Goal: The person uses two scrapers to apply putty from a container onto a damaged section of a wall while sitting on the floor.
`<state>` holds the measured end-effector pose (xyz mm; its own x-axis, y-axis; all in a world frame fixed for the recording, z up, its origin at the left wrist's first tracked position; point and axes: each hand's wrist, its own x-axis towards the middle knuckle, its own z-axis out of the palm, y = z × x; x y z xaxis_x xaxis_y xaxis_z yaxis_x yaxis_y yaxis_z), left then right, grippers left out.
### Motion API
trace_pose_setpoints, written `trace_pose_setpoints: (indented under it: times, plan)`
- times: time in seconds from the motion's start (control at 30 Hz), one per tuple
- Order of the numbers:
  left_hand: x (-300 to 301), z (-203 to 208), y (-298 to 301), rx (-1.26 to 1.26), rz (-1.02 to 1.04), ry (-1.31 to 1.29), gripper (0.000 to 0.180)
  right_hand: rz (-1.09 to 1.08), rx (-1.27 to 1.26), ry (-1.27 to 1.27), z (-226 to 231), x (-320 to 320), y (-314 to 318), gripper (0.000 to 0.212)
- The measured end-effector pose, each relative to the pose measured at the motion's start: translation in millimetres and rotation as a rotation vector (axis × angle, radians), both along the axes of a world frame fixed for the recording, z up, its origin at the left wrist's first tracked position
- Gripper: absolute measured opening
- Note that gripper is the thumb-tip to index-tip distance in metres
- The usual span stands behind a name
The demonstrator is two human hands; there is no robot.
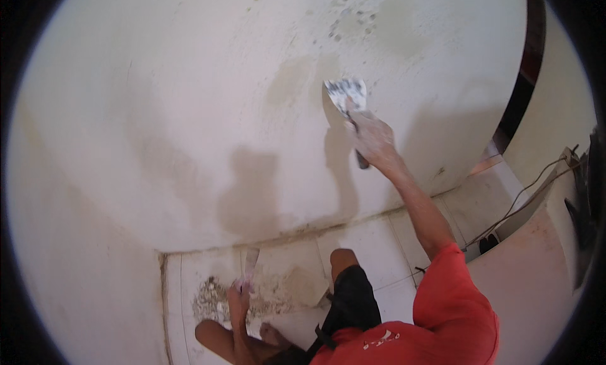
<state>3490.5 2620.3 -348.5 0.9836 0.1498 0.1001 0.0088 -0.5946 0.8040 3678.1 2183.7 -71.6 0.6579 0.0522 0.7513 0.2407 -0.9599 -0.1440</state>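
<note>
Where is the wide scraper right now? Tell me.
The wide scraper is in the right hand, just right of centre in the head view's upper half, before the pale wall and below a cluster of dark spots.

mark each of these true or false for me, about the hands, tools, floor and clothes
1. The right hand grips a scraper. True.
2. The left hand is lower in the picture than the right hand. True.
3. The left hand is empty. False: it holds a pale flat tool.
4. Crumbled debris lies on the tiled floor. True.
5. The person wears blue on top. False: the shirt is red.
</note>
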Motion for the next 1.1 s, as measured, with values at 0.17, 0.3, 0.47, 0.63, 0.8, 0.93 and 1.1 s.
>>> trace_pose_setpoints:
  times: [0.17,0.3,0.47,0.63,0.8,0.93,1.1]
  plan:
    - [-10,53,-39,-0.160,0.066,0.031,0.028,0.857,1.224,0.650,-39,-81,-8,0.040]
    - [-10,90,-77,-0.631,0.018,0.066,0.025,1.171,1.381,0.790,-57,-98,1,0.035]
    - [-13,162,-113,-0.718,-0.053,0.121,0.028,1.146,1.317,0.820,-61,-108,17,0.035]
    - [1,203,-141,-0.721,-0.158,0.133,0.031,0.979,0.849,0.887,-49,-103,-1,0.029]
    - [7,208,-140,-0.752,-0.238,0.203,0.030,1.028,0.539,0.556,-52,-93,20,0.030]
    - [1,203,-137,-0.739,-0.225,0.212,0.029,1.013,0.202,0.411,-65,-91,28,0.037]
    - [-9,194,-132,-0.476,-0.221,0.253,0.028,0.682,0.145,0.584,-102,-78,32,0.035]
